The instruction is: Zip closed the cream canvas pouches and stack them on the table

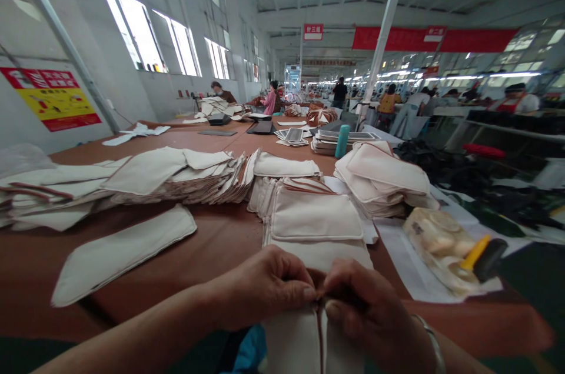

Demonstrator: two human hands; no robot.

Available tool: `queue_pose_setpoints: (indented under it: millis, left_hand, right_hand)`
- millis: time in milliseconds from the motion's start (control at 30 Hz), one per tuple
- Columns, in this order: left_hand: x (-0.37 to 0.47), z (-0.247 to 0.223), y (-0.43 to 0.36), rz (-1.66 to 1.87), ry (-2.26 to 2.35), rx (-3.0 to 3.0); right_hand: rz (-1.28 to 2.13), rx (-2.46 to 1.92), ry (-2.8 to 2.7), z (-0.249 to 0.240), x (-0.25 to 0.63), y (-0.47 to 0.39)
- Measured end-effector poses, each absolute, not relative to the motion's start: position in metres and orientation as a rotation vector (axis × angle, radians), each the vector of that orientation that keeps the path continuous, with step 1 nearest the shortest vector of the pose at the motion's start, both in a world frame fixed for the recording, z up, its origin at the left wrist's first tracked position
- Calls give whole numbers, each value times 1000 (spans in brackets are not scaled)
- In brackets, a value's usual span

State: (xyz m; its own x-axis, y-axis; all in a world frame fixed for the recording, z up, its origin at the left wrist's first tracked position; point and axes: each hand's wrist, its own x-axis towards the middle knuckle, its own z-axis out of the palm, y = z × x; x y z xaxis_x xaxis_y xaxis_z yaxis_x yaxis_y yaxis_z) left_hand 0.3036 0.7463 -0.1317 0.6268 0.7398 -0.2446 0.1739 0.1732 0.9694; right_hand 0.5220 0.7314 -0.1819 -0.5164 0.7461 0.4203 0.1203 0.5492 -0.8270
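Observation:
Close to the table's front edge, my left hand (pixel 276 289) pinches the brown edge of a cream fabric piece (pixel 293 341). My right hand (pixel 368 303), with a bangle at the wrist, pinches the same piece just beside it; the fingertips nearly touch. A dark slit runs down the piece between the hands, and its lower part hangs past the frame. Directly beyond the hands lies a stack of cream padded panels (pixel 316 215).
A long row of cream panels (pixel 150 171) spans the left and middle. One panel (pixel 126 250) lies alone at front left. At right are another pile (pixel 384 171), a plastic container (pixel 435 244) with a yellow-and-black tool, and a teal spool (pixel 342 142). People work farther back.

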Motion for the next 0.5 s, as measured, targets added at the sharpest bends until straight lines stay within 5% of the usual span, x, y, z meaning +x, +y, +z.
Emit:
queue_pose_setpoints:
  millis: [267,500]
  left_hand:
    - [309,-113,745,455,878,1604]
    - [307,-144,741,621,755,1344]
  right_hand:
    - [1548,-798,-1942,-153,523,748]
    - [1887,-521,-1473,-187,514,753]
